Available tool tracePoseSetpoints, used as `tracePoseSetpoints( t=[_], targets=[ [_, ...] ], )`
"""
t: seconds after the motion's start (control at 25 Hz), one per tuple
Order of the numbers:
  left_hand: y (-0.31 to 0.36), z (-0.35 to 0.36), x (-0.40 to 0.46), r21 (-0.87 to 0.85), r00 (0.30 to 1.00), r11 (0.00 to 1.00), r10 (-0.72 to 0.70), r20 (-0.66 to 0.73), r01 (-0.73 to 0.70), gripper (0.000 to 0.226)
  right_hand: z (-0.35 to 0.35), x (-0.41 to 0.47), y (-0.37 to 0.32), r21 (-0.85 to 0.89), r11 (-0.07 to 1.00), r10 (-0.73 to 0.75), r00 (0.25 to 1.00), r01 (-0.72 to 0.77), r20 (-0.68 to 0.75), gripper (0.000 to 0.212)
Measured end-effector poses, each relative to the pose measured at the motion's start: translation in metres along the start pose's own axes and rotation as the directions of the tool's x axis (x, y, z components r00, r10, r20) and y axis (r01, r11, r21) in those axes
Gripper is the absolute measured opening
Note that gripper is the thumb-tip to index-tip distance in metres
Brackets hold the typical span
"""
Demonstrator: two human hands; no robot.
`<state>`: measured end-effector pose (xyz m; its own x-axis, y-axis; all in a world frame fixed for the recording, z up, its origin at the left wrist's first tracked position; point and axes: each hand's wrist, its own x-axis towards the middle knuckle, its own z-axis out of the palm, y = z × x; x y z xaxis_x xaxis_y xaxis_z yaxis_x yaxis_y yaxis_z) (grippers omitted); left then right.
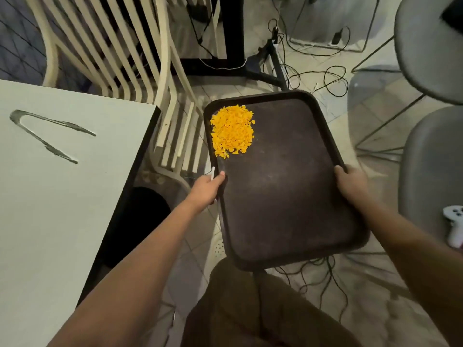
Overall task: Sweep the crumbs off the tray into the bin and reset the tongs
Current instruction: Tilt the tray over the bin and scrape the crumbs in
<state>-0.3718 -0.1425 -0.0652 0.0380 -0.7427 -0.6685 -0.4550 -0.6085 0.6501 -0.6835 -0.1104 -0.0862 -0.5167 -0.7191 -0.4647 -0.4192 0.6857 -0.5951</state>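
Note:
I hold a dark brown tray in the air over the floor, to the right of the table. A heap of orange crumbs lies at its far left corner. My left hand grips the tray's left rim, thumb on top, with a thin white stick held against it. My right hand grips the right rim. Metal tongs lie spread apart on the white table at the left. A black bin stands on the floor under the table's edge, partly hidden by the table and my left arm.
White slatted chairs stand behind the table. Grey stools stand at the right, with a white controller on one. Black cables run across the tiled floor. My trouser leg shows at the bottom.

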Motion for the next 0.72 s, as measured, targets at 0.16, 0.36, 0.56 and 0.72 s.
tracePoseSetpoints(
  t=[0.16,0.36,0.56,0.72],
  targets=[
    [-0.032,0.032,0.045,0.200,0.991,0.978,-0.081,0.107,0.058,0.043,0.022,0.020,0.048,0.003,0.996,0.094,0.995,-0.094,-0.026,0.035],
    [-0.094,0.076,0.091,0.285,0.955,0.936,-0.257,0.150,0.208,0.033,0.057,0.028,0.102,-0.040,0.983,0.180,0.983,-0.181,-0.041,0.035],
    [-0.148,0.098,0.145,0.230,0.965,0.939,-0.264,0.000,0.256,0.016,0.090,0.036,0.158,-0.205,0.946,0.241,0.967,-0.252,-0.078,0.035],
    [-0.176,0.099,0.179,0.192,0.964,0.947,-0.265,0.009,0.258,0.018,0.114,0.049,0.174,-0.337,0.912,0.237,0.971,-0.234,-0.032,0.036]
  ],
)
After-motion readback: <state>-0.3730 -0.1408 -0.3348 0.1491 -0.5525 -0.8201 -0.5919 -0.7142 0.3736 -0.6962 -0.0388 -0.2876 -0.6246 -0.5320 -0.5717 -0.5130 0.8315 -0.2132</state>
